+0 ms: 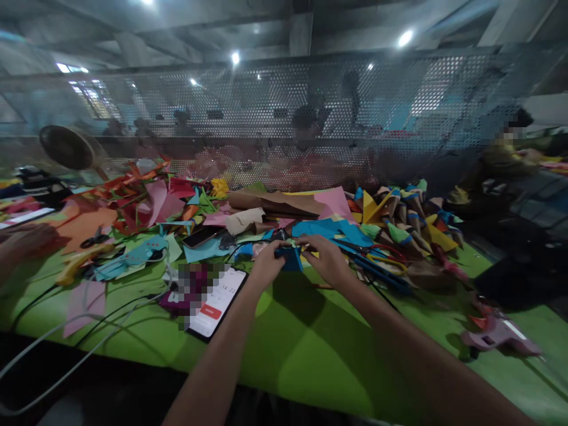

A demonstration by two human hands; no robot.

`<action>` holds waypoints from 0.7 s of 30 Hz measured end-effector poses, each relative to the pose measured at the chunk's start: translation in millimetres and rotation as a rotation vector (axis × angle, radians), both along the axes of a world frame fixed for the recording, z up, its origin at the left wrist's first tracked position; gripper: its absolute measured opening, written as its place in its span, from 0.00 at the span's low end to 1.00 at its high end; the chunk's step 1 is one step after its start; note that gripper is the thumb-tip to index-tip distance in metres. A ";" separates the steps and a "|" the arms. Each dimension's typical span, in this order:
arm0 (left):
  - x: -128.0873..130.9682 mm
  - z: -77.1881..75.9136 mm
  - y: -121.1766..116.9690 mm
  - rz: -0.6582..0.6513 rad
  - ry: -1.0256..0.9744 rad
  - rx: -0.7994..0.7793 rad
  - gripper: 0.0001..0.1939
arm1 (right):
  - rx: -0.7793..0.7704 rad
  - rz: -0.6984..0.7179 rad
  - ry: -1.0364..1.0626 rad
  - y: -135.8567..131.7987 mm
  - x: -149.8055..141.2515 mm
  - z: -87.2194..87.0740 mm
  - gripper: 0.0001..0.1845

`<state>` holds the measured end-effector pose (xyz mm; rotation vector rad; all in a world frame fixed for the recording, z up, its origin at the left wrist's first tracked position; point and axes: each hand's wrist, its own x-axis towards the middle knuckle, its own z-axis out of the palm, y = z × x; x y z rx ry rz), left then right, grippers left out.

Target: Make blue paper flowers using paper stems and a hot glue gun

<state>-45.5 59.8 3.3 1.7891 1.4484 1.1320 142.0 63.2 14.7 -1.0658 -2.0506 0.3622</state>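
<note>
A small folded piece of blue paper (291, 260) is held up over the table, in front of the heap of materials. My left hand (267, 261) pinches its left side between thumb and fingers. From the other side my right hand (327, 259) bends its fingers in at the paper's top right edge; the exact fingertip contact is hard to make out. Just behind both hands lie flat blue paper sheets (332, 229). Blue-handled scissors (381, 272) rest to the right of my right hand.
Left of my forearm lies a lit phone (217, 305) with cables. A pink glue gun (501, 336) sits at the right, a yellow one (82, 263) at the left. Rolled paper cones (402, 213) pile up behind. A co-worker's hand (31, 242) reaches in at left. A perforated screen (266, 118) stands behind.
</note>
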 end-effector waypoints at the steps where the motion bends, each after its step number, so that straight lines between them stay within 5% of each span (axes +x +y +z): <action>1: 0.6 -1.3 0.6 0.028 -0.022 -0.002 0.19 | -0.021 -0.004 0.042 0.4 -0.9 -1.6 0.16; 8: 8.7 -6.2 1.1 0.123 -0.201 -0.048 0.20 | -0.170 -0.028 0.149 -1.9 -5.7 -13.4 0.18; 15: 10.0 -1.0 -7.5 -0.094 -0.584 -0.293 0.31 | -0.152 -0.158 0.114 -3.4 -3.0 -12.0 0.09; 21: 9.8 -1.6 -7.5 -0.055 -0.541 -0.319 0.12 | -0.111 -0.203 0.134 -6.0 -0.4 -8.8 0.11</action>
